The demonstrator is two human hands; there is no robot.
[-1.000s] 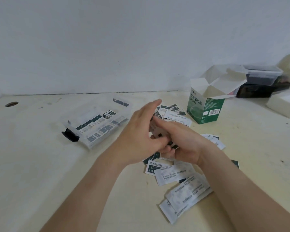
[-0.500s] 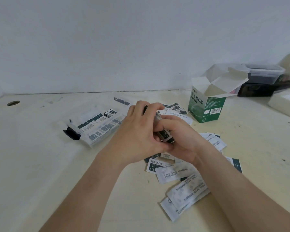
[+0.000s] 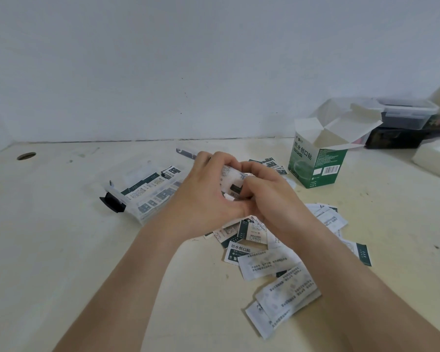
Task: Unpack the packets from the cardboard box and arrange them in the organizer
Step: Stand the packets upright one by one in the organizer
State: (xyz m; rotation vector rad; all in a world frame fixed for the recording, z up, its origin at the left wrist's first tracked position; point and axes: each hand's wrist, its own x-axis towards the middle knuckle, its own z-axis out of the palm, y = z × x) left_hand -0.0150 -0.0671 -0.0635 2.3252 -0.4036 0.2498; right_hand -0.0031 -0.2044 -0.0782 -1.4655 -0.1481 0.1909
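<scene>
- Step in hand: we are squaring a small stack (image 3: 235, 185) of packets for loading. The box (image 3: 315, 163) stands open beyond the right hand (image 3: 269, 199).
- The left hand (image 3: 206, 199) and right hand both curl round the stack, held above the bench (image 3: 61, 250).
- Loose packets (image 3: 267, 265) lie scattered on the bench beneath the wrists.
- Next move, in our judgement: carry the stack left to the partly filled organizer (image 3: 148, 191) and seat it in a free compartment, edges aligned.
</scene>
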